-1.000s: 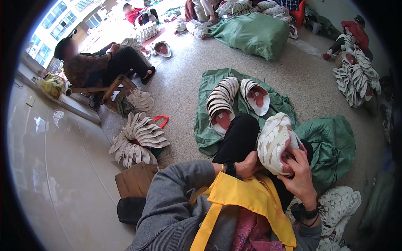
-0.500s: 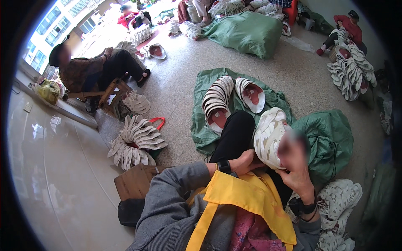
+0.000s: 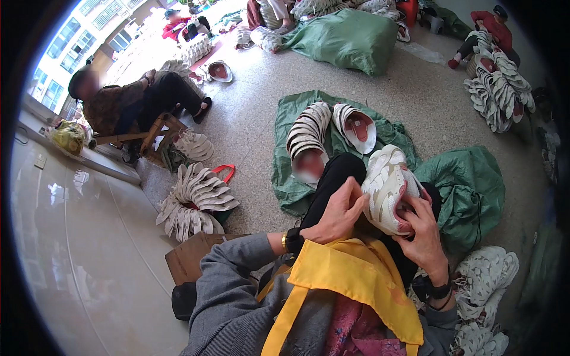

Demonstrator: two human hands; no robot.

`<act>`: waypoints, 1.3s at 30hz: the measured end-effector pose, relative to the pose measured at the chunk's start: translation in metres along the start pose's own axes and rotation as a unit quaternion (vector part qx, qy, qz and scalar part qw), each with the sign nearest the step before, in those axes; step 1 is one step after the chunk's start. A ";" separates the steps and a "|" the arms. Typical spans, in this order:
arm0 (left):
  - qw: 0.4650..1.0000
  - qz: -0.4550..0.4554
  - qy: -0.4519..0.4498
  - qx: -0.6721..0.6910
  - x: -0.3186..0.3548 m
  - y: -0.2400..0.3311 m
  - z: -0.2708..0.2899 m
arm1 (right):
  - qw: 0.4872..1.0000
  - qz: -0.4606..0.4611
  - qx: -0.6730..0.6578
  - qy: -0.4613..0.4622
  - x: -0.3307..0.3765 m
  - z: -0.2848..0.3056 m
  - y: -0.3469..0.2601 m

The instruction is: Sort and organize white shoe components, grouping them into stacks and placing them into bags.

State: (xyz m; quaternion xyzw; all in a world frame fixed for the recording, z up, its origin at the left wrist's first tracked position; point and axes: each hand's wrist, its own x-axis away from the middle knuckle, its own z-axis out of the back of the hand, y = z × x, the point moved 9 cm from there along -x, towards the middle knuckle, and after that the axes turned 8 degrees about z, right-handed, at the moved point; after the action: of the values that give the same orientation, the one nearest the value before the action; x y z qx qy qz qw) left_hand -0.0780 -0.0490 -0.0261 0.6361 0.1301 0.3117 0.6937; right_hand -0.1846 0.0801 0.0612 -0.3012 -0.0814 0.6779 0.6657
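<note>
The right hand [image 3: 424, 235] grasps a white shoe [image 3: 383, 190] in its fingers; the left hand [image 3: 336, 217] bends beside it, grasp unclear. Beyond the shoe lie stacked shoes [image 3: 308, 132], completion indeterminable.

Head-worn fisheye; downward, wide, close

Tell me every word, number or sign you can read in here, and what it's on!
No words, brands, numbers or signs can be read here.
White shoe in the right hand: no letters I can make out.
Single shoe on the green sheet: a small pale mark inside, too small to read.
Big green sack: nothing readable.
Yellow apron: nothing readable.
</note>
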 end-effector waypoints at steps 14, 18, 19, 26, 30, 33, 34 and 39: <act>0.954 -0.194 0.063 -0.218 -0.008 0.008 -0.044 | 1.000 -0.006 -0.010 -0.007 0.003 -0.018 0.009; 0.960 -0.187 0.046 -0.201 -0.010 0.002 -0.045 | 1.000 -0.012 -0.019 -0.011 0.003 -0.020 0.011; 0.961 -0.188 0.046 -0.197 -0.010 0.002 -0.044 | 1.000 -0.005 -0.005 -0.013 0.002 -0.020 0.008; 0.940 -0.237 0.056 -0.238 -0.005 0.007 -0.043 | 1.000 0.007 0.013 -0.023 0.000 -0.020 0.002; 0.939 -0.220 0.033 -0.261 -0.008 0.021 -0.047 | 1.000 -0.009 -0.009 -0.013 0.005 -0.020 0.011; 0.925 -0.200 0.037 -0.321 -0.004 0.032 -0.039 | 1.000 -0.004 -0.002 -0.021 0.002 -0.022 0.005; 0.915 -0.212 0.052 -0.340 -0.001 0.041 -0.034 | 1.000 -0.002 -0.001 -0.024 0.001 -0.022 0.002; 0.919 -0.269 0.095 -0.273 0.001 0.049 -0.030 | 1.000 -0.004 -0.014 -0.016 -0.001 -0.022 -0.002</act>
State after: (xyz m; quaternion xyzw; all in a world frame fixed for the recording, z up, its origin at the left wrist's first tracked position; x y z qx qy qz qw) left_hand -0.1074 -0.0250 0.0162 0.3305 0.2716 0.1955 0.8825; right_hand -0.1716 0.0727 0.0447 -0.2993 -0.1025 0.6786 0.6629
